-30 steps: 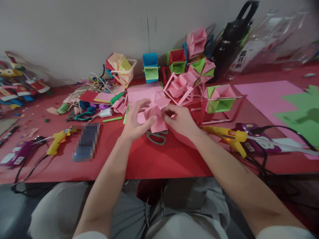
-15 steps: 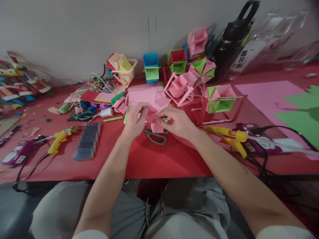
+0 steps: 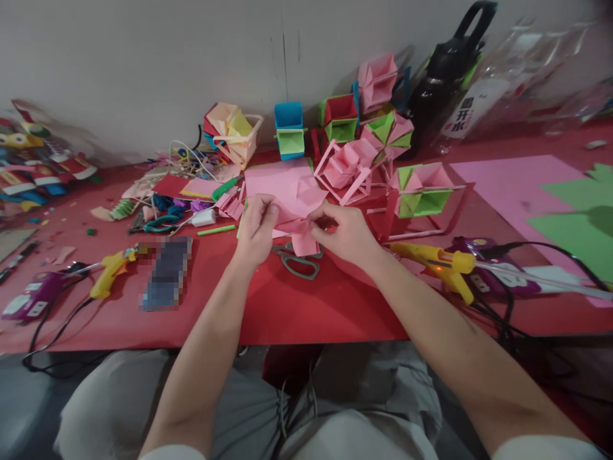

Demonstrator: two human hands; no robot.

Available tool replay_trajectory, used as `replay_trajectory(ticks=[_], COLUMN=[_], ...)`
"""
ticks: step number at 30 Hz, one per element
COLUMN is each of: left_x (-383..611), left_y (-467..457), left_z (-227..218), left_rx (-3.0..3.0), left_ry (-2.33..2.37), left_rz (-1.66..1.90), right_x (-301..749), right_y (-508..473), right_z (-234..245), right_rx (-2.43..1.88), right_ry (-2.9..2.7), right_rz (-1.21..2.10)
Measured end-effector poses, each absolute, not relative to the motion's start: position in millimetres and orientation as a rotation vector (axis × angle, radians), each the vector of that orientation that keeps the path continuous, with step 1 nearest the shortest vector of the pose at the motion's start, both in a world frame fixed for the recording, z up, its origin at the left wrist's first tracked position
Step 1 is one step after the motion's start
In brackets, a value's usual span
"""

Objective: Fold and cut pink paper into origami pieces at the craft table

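My left hand (image 3: 256, 231) and my right hand (image 3: 342, 235) both pinch a folded pink paper piece (image 3: 297, 230) just above the red table (image 3: 297, 306). The fingers of each hand are closed on its edges, left on the left side, right on the right. Grey-handled scissors (image 3: 297, 263) lie on the table right under the paper. A flat pink sheet (image 3: 280, 179) lies just behind my hands.
Folded paper boxes in pink (image 3: 347, 167), green and pink (image 3: 424, 190), blue (image 3: 290, 130) and red (image 3: 341, 117) crowd the back. A yellow glue gun (image 3: 443, 263) lies at my right, another (image 3: 110, 271) at my left beside a phone (image 3: 165, 273). A black bottle (image 3: 443, 76) stands behind.
The pink piece was spread wider between my hands a second ago. My fingers have since closed in and folded it smaller, and both hands shifted slightly away from me.
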State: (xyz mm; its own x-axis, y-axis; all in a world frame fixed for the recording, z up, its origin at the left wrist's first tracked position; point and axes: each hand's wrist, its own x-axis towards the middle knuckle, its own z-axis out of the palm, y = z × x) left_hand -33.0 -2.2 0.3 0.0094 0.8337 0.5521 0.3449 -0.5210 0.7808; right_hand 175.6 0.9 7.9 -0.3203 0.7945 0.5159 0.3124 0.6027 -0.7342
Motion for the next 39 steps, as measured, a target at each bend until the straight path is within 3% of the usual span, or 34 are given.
replay_trajectory(ticks=[14, 22, 39], left_x=[-27, -25, -22], left_y=[-3, -4, -7], left_z=[11, 9, 14], left_rx=[1.729, 1.571, 1.548], left_ry=[1.073, 1.071, 1.105], left_rz=[1.217, 1.344, 1.109], right_x=[174, 174, 174], right_y=[2, 1, 1], right_z=[4, 6, 2], right_rx=[-0.664, -0.649, -0.604], right_ry=[-2.093, -2.106, -1.997], right_rz=[0.399, 0.392, 0.293])
